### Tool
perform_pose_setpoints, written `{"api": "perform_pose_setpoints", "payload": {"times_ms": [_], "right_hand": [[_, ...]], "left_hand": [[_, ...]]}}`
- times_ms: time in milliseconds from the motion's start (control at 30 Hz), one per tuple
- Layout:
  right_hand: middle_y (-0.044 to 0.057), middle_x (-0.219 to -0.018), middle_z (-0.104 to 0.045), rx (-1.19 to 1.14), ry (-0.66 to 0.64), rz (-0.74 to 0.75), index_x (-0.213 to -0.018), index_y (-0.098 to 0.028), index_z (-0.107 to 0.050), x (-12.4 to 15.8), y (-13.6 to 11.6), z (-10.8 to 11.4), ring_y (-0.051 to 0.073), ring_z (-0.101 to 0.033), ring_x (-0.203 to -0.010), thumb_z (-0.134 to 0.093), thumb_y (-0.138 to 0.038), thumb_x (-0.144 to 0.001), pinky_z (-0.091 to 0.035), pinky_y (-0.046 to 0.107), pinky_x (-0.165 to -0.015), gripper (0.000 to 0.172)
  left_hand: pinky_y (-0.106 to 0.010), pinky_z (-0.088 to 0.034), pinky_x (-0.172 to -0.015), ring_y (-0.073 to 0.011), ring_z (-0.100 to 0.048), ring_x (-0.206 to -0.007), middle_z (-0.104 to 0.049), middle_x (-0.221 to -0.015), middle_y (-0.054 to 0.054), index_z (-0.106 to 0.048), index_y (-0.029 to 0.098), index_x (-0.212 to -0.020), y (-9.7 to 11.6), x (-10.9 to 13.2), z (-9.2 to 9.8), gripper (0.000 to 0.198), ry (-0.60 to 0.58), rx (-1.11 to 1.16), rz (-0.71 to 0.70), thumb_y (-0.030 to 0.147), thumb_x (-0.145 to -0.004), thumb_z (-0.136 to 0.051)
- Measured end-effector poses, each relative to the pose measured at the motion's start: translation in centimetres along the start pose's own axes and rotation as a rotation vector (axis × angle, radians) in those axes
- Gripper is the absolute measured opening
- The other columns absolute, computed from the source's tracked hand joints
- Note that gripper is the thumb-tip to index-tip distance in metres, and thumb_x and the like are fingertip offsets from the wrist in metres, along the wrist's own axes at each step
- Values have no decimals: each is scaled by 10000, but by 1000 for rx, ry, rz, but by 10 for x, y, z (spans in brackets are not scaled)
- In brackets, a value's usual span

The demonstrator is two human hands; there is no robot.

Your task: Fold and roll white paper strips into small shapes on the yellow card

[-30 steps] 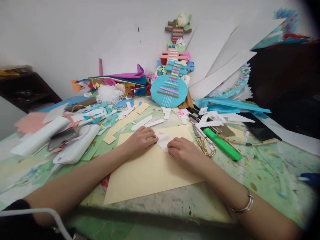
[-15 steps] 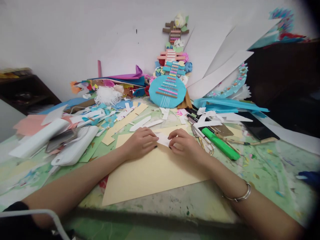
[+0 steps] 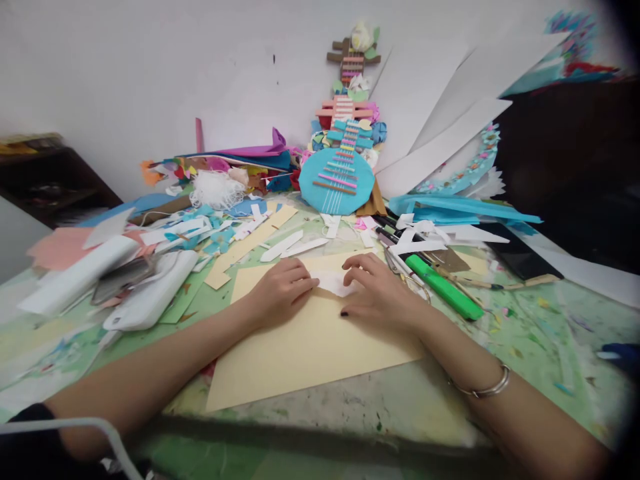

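Observation:
A small white paper piece (image 3: 335, 283) lies on a large cream sheet (image 3: 300, 350) on the paint-stained table (image 3: 525, 333). My left hand (image 3: 280, 291) rests on the sheet with its fingers curled, fingertips pinning the paper's left edge. My right hand (image 3: 383, 295) lies over the paper's right side, fingers laid along its top edge and thumb spread below it. A silver bracelet (image 3: 481, 391) circles my right wrist.
Gold-handled scissors (image 3: 417, 285) and a green marker (image 3: 443, 288) lie just right of my right hand. A white device (image 3: 150, 293) and paper scraps crowd the left. A blue paper guitar (image 3: 337, 180) leans on the wall behind. A black phone (image 3: 520, 257) lies far right.
My right hand has slid forward and left over the white paper and flattened out. The paper has shifted slightly right. My left hand has stayed nearly still.

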State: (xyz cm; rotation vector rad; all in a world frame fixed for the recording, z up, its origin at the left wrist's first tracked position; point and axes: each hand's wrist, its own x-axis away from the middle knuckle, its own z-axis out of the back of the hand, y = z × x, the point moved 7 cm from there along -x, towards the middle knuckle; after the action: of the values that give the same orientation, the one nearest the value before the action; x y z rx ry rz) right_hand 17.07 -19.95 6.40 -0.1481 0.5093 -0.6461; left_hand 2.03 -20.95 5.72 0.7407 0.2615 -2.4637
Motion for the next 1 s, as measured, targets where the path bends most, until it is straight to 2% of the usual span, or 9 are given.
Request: {"api": "perform_pose_setpoints", "payload": {"times_ms": [267,433,567,767,867,933,1000], "right_hand": [[126,-1030,-544,174,103,31,-874,-163,-540,-5,0,-4,241,-470,-983,-497,-39,-729,-412,374,-776,196],[116,-948,-566,218,145,87,-823,-161,-572,-8,-1,-3,216,-480,-909,-449,-59,-792,-408,338,-721,162],[102,-903,-573,164,175,83,-757,-175,-615,-7,3,-1,195,-481,-857,-441,-87,-837,-409,333,-710,210],[79,-817,-576,-2,137,-3,-790,-187,-687,-1,15,-3,180,-515,-806,-524,-97,-812,-429,306,-674,188],[71,-811,-583,-69,105,-76,-819,-193,-708,1,20,-5,171,-539,-787,-547,-95,-798,-440,300,-678,190],[71,-811,-591,-97,88,-116,-832,-192,-715,1,23,-6,171,-548,-783,-556,-98,-793,-445,305,-687,188],[74,-809,-602,-125,76,-147,-827,-185,-719,2,26,-7,174,-555,-784,-571,-101,-785,-450,310,-694,176]], "left_hand": [[-335,-462,-724,-177,-522,-769,-603,-762,-70,-604,146,-1036,0,-1,1,240,31,51,50,128,-834,-477],[-332,-457,-719,-178,-523,-783,-595,-773,-73,-622,169,-998,1,-2,-3,219,-14,85,28,155,-840,-472],[-335,-453,-740,-176,-521,-804,-598,-804,-71,-621,181,-991,1,-1,-5,212,-64,92,15,151,-836,-480],[-365,-444,-824,-196,-515,-928,-576,-975,-97,-544,187,-1108,0,0,9,302,20,92,61,127,-814,-511],[-356,-452,-782,-201,-507,-883,-557,-910,-93,-542,154,-977,-4,0,14,180,52,89,138,156,-797,-542],[-335,-450,-736,-191,-495,-819,-549,-828,-74,-533,156,-846,-6,1,14,57,32,89,164,182,-799,-551],[-320,-442,-712,-178,-483,-780,-550,-776,-61,-533,158,-767,-6,1,11,65,-2,87,152,202,-813,-548]]}}
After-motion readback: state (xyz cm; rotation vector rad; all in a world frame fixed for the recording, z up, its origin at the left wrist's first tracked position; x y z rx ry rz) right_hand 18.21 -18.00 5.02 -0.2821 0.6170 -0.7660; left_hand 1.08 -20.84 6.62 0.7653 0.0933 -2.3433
